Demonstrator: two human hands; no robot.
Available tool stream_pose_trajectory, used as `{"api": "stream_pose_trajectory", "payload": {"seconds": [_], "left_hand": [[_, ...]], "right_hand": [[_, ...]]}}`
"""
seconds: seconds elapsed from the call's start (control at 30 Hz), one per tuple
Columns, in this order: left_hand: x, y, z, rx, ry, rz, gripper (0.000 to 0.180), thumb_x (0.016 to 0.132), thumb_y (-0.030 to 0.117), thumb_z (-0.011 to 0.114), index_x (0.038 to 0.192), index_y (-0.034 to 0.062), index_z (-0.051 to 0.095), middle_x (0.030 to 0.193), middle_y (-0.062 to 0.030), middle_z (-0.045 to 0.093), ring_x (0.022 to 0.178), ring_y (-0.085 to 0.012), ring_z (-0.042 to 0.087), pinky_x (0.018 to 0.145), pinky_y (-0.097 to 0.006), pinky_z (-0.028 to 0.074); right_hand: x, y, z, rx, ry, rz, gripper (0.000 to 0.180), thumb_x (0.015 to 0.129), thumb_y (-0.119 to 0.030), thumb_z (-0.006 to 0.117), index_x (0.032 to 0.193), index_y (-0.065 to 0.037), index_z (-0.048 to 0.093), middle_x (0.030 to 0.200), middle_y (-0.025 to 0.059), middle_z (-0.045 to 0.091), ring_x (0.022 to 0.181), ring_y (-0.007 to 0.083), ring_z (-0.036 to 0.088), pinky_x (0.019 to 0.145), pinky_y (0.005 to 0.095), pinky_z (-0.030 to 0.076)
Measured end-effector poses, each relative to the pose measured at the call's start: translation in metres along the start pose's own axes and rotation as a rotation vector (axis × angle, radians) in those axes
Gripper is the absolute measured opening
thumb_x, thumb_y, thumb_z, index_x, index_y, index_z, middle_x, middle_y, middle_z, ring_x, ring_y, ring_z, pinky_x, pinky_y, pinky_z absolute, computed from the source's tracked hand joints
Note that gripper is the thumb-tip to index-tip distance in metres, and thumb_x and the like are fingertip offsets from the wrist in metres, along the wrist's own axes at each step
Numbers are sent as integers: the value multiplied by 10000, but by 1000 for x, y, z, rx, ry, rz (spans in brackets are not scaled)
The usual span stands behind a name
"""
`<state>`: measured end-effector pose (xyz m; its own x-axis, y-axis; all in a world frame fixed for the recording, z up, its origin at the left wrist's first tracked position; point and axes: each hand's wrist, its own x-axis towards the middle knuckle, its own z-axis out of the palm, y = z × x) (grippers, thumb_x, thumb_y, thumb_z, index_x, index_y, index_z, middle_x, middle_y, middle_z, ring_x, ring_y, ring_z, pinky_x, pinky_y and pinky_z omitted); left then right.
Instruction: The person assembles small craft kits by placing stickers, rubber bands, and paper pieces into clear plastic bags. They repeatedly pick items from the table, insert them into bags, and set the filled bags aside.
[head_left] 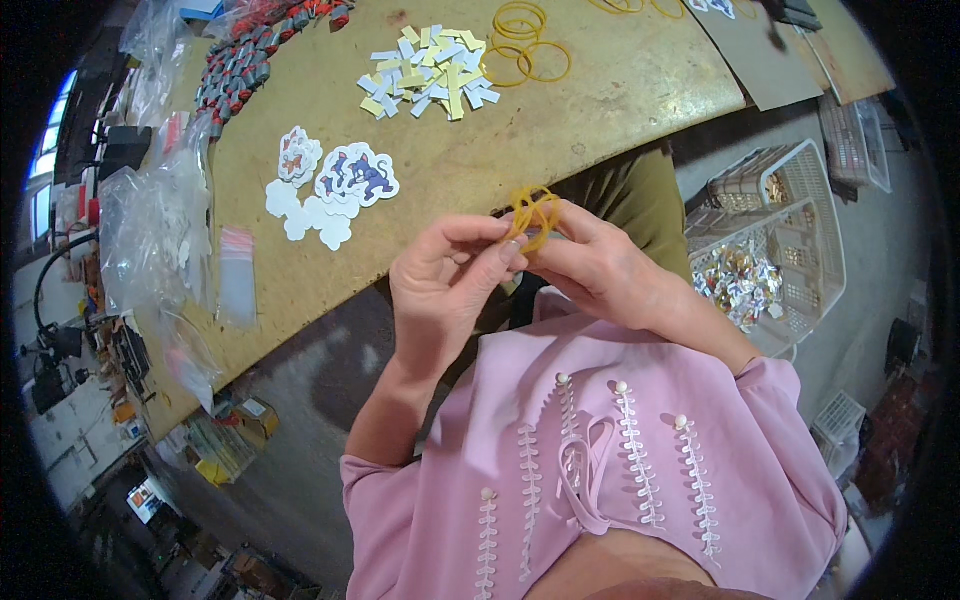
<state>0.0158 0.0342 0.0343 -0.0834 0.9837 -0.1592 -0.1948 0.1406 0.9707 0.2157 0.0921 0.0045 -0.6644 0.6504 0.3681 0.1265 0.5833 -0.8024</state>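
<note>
Above the table's near edge, a tangled bunch of yellow rubber bands (535,212) is held between my two hands. My left hand (448,275) pinches its lower left side between thumb and fingers. My right hand (605,265) grips the other side, its fingertips partly hidden behind the bands. Whether anything else is inside the bunch I cannot tell. Beyond my left hand, white-edged die-cut pieces with blue figures (360,175) lie on the table, beside a small stack with orange figures (298,155) and several blank white cut-outs (310,217).
Farther back on the table (600,110) sit a heap of yellow and white strips (430,72) and loose yellow rings (520,30). Grey-and-red pieces (240,75) and clear plastic bags (150,235) line the left. A white plastic basket (825,240) of shiny pieces stands at right.
</note>
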Motion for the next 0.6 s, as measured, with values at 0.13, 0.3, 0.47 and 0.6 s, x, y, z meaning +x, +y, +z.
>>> {"api": "stream_pose_trajectory", "payload": {"seconds": [0.13,0.3,0.47,0.6], "left_hand": [[-2,1,-7,778,-42,392,185,875,-28,799,1034,64,774,1009,-62,771,857,-186,683,751,-318,546],[-5,8,-6,1100,-39,561,205,812,17,815,995,106,794,890,-37,701,896,-270,642,770,-386,520],[-5,22,-16,1205,-222,519,84,853,131,787,914,86,752,822,-53,666,799,-274,649,711,-396,503],[-6,26,-24,1255,-431,403,159,869,223,770,887,72,725,741,-97,683,663,-314,686,627,-439,520]], "right_hand": [[-4,2,6,5,38,19,334,813,21,756,1144,-23,734,1280,205,660,1128,385,697,905,428,609],[-2,-3,0,3,-52,-10,340,805,35,745,1140,-16,727,1301,218,653,1155,394,692,924,427,612],[-3,-3,2,-2,-74,-36,289,814,31,728,1102,8,711,1309,214,650,1160,385,690,944,423,606],[-4,-4,9,53,-131,-54,262,824,11,719,1084,15,696,1317,204,647,1157,379,686,960,418,599]]}}
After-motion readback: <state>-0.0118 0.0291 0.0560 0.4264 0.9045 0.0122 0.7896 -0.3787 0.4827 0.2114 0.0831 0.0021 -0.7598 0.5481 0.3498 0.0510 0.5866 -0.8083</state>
